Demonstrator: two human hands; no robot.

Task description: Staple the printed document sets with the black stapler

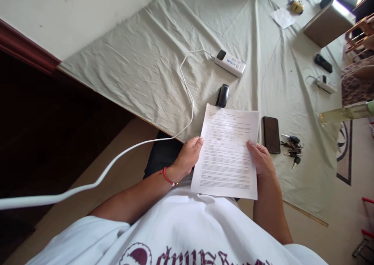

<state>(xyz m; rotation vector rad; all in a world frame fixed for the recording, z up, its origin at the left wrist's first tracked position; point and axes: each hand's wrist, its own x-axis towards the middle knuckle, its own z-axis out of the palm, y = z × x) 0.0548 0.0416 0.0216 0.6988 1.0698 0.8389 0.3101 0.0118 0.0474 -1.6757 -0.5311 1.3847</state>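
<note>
Printed sheets of paper, covered in small lines of text, are held up over the table's near edge. My left hand grips their left edge, thumb on top, a red bracelet on its wrist. On the opposite edge my right hand pinches the paper, its fingers partly hidden behind it. Just beyond the top of the sheets lies a black stapler. A dark phone rests on the cloth to the right of my right hand, with a bunch of keys beside it.
A white power bank-like box lies farther back; its white cable runs left past my left arm. A pale green cloth covers the table. At the right are a second white box, a bottle and a brown box-like object.
</note>
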